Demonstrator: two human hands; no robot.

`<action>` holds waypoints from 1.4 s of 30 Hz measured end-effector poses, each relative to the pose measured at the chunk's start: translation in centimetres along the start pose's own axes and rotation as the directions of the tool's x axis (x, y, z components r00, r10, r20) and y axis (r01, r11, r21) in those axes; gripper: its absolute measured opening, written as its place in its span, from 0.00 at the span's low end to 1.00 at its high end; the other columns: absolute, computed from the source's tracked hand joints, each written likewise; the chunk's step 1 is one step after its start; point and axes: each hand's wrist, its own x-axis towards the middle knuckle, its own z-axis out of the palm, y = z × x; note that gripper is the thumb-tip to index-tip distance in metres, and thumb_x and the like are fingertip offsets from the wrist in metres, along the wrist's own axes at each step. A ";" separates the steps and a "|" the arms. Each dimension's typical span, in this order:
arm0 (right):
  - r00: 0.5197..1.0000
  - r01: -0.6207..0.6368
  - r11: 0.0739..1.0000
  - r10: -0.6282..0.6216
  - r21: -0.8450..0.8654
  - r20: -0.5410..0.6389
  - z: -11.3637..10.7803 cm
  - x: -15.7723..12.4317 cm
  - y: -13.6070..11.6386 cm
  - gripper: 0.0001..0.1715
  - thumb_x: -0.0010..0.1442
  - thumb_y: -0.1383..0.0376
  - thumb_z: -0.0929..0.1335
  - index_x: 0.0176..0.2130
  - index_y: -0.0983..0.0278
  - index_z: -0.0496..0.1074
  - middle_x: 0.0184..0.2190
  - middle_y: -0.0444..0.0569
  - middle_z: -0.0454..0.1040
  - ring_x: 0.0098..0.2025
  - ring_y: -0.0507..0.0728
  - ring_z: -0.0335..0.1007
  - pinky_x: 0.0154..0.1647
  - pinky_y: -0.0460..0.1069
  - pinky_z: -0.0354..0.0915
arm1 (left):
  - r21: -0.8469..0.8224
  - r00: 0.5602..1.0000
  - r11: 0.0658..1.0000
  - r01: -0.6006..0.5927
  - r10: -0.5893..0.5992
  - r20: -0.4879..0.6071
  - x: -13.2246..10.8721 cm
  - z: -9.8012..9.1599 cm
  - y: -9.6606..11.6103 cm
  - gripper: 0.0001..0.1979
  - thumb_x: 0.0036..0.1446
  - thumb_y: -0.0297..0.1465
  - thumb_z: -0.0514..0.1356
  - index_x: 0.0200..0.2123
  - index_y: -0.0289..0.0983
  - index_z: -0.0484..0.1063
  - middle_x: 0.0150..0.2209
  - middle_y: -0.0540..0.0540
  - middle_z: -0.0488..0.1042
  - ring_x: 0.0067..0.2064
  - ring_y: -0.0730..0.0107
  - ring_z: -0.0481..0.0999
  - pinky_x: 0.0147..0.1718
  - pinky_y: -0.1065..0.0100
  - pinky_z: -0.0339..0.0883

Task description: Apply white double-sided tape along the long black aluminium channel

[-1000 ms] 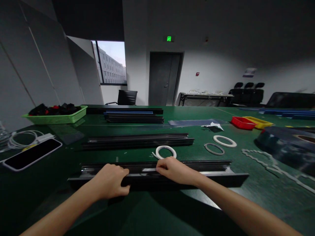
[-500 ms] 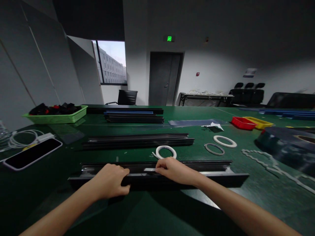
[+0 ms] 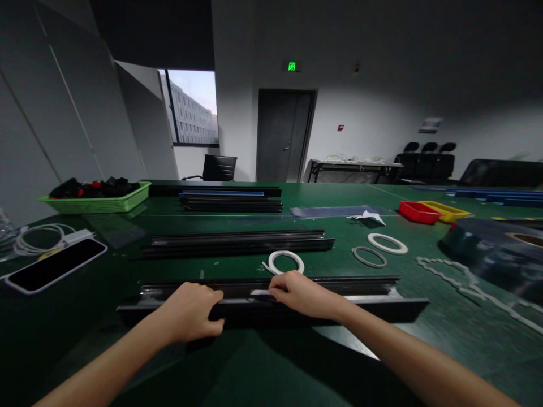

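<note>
A long black channel-shaped profile lies crosswise on the green table in front of me. My left hand is closed around its near wall, left of the middle, with the thumb on the near side and the fingers over the top edge. Over the channel, my right hand is closed in a pinch at the right end of a short white strip, which looks like tape. Its fingertips hide that end. Just behind the right hand lies a white tape roll with a loose end.
Behind is a second black profile, with more stacked profiles beyond. At left are a phone, a white cable and a green basket. Rightward lie two rings, red and yellow trays, and a large dark roll.
My right hand and the white strip have shifted very slightly to the right. My left hand and the black profile stay in place.
</note>
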 end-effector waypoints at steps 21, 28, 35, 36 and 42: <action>1.000 -0.022 1.000 0.022 0.009 0.003 0.4 0.2 0.2 0.20 0.59 0.55 0.61 0.31 0.66 0.73 0.26 0.46 0.72 0.27 0.52 0.64 0.27 0.45 0.55 | 0.052 0.991 0.992 -0.119 0.122 -0.055 0.1 0.1 0.9 0.10 0.53 0.37 0.52 0.37 0.40 0.65 0.36 0.46 0.75 0.35 0.61 0.74 0.33 0.64 0.65; 1.000 0.006 1.000 -0.006 0.004 0.003 0.2 0.1 0.1 0.17 0.60 0.59 0.60 0.33 0.66 0.73 0.30 0.49 0.74 0.30 0.53 0.66 0.31 0.46 0.58 | 0.058 0.990 0.989 -0.136 0.138 -0.036 0.3 0.2 1.1 0.11 0.58 0.40 0.49 0.38 0.40 0.64 0.36 0.46 0.74 0.37 0.61 0.74 0.34 0.65 0.64; 1.000 0.013 1.000 -0.013 -0.003 0.002 0.1 0.0 0.1 0.16 0.60 0.61 0.60 0.35 0.65 0.73 0.32 0.49 0.74 0.32 0.53 0.67 0.31 0.46 0.58 | 0.033 0.993 0.993 -0.116 0.116 -0.004 0.3 -0.1 0.8 0.12 0.57 0.40 0.50 0.38 0.40 0.66 0.37 0.45 0.74 0.37 0.61 0.74 0.35 0.64 0.65; 1.000 0.005 1.000 -0.005 -0.009 0.000 0.1 0.0 0.0 0.16 0.60 0.60 0.60 0.35 0.65 0.73 0.32 0.49 0.74 0.31 0.53 0.67 0.31 0.46 0.58 | 0.022 0.994 0.994 -0.108 0.108 0.006 0.3 -0.2 0.7 0.13 0.57 0.41 0.50 0.38 0.40 0.66 0.37 0.45 0.74 0.37 0.61 0.74 0.36 0.64 0.65; 0.999 -0.042 0.999 0.042 -0.013 0.003 -0.2 -0.2 0.0 0.19 0.60 0.57 0.60 0.34 0.65 0.73 0.31 0.49 0.74 0.31 0.53 0.67 0.30 0.46 0.57 | -0.013 0.998 0.998 -0.056 0.056 0.029 0.1 -0.4 0.2 0.14 0.54 0.42 0.52 0.35 0.40 0.70 0.36 0.45 0.76 0.35 0.62 0.75 0.33 0.64 0.65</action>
